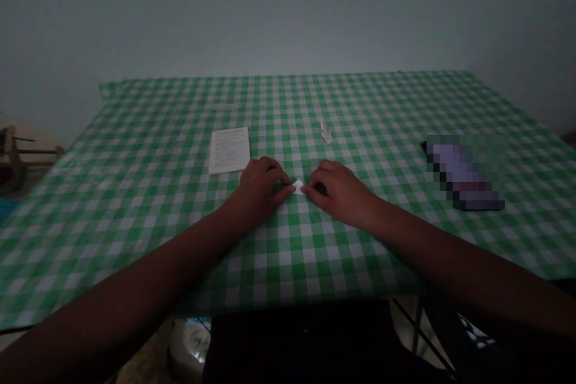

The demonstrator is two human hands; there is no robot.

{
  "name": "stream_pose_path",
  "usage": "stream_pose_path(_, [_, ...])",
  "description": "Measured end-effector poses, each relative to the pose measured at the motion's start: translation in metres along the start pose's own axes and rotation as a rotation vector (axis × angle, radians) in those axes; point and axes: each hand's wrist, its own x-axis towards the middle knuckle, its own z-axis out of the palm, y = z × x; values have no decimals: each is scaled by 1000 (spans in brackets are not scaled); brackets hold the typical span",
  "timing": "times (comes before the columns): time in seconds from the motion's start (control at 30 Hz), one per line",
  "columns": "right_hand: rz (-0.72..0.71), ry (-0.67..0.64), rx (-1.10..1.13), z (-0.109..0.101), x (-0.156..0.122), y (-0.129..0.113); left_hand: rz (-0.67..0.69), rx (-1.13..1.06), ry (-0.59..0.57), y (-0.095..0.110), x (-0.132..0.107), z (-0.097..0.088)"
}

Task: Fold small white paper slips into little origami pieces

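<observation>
A small folded piece of white paper (pixel 299 186) lies on the green-and-white checked tablecloth (pixel 135 204), near the middle. My left hand (pixel 261 188) has its fingers curled and pinches the paper's left side. On the paper's right side, my right hand (pixel 338 190) pinches it with closed fingers too. Both hands rest on the cloth, fingertips nearly meeting over the paper. Most of the paper is hidden by the fingers.
A white printed sheet (pixel 229 149) lies behind my left hand. A small folded white paper figure (pixel 326 131) stands behind my right hand. A blurred-out dark object (pixel 465 173) sits at the right. The table's front edge is close to my body; a pale wall stands behind.
</observation>
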Motion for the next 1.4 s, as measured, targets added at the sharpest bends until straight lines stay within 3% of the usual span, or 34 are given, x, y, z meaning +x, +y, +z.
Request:
stream_pose_path(0.27, [-72, 69, 88, 1, 0, -2, 37, 22, 47, 2, 0, 3])
stream_pose_path(0.4, [-158, 8, -68, 0, -4, -8, 6, 11, 79, 5, 1, 4])
stream_pose_path(0.57, [-113, -23, -259, -8, -8, -11, 9, -46, 38, 10, -1, 0])
stream_pose_path(0.73, [-119, -28, -264, -13, -7, -5, 81, -113, -27, 11, -2, -6])
stream_pose_path(0.93, [-124, -59, -266, -16, -8, -7, 108, 2, -10, 4, -2, -5])
stream_pose_path(1.4, [-119, -74, -402, -14, -17, -19, 86, -26, -41, -3, -3, -2])
